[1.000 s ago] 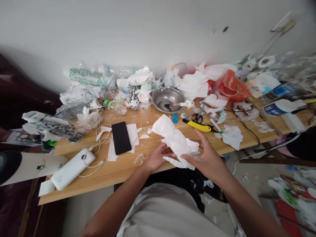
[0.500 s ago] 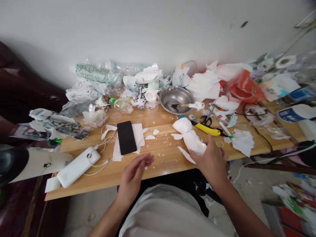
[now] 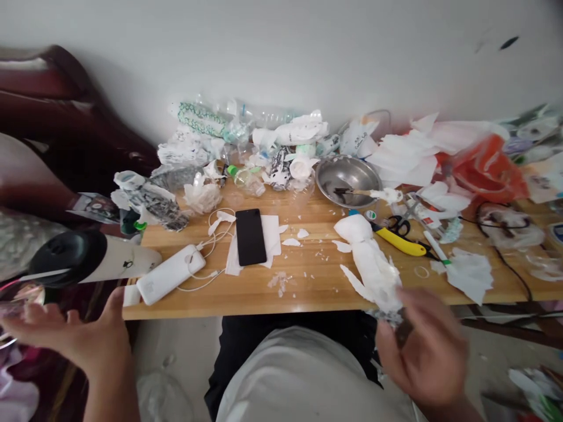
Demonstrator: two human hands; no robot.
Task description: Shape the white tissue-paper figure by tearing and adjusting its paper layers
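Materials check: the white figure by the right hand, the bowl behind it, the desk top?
White figure: looks like tissue or soft paper, matte, with creased, torn edges and loose scraps around it. The blurred right hand is at its lower end.
Bowl: metal, probably stainless steel, with a grey reflective sheen.
Desk top: wood or wood-look laminate, light with visible grain and a smooth finish.
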